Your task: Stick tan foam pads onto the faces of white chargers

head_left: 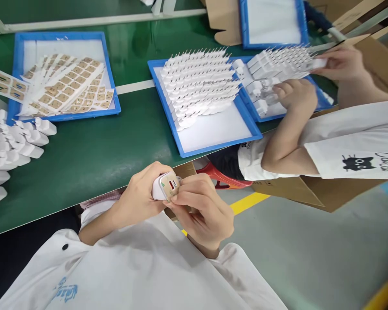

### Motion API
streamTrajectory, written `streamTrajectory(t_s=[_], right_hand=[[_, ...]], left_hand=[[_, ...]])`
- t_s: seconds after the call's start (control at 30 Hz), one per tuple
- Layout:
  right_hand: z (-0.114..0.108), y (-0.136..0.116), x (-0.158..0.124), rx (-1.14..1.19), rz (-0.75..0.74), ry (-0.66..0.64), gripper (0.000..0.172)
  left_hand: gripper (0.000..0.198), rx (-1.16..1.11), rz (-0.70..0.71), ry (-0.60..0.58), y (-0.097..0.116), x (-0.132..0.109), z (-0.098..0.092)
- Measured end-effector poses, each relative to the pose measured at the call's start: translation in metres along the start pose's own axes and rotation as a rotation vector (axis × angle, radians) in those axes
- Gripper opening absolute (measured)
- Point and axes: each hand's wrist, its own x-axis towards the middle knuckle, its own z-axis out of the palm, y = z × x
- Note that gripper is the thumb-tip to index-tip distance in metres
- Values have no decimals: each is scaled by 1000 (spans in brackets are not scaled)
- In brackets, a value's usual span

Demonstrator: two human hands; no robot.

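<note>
My left hand (136,193) is closed around a white charger plug (157,190), its port face turned up toward me. On that face lies a beige sticker (166,182), with a red USB port and a smaller port showing through its cut-outs. My right hand (207,206) is closed in a pinch at the sticker's near right edge, touching the charger face. The fingers cover the right part of the face. Both hands are just off the front edge of the green table (129,142).
At left, a blue tray (111,82) bears sticker sheets (67,86), beside rows of white chargers (16,146). Another blue tray (213,146) holds chargers with prongs up. A co-worker's hands (297,97) handle chargers at right. A red stool (223,176) and cardboard box (287,191) stand below.
</note>
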Motion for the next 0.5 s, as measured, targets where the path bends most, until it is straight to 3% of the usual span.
streamTrajectory(t_s=[0.17, 0.37, 0.5], right_hand=[[0, -1, 0, -33, 4, 4, 20], [0, 2, -4, -29, -10, -21, 32], [2, 6, -6, -8, 8, -10, 29]], left_hand=[[18, 1, 13, 8, 2, 1, 0], [20, 4, -11, 1, -1, 0, 2], [20, -6, -23, -2, -5, 0, 3]])
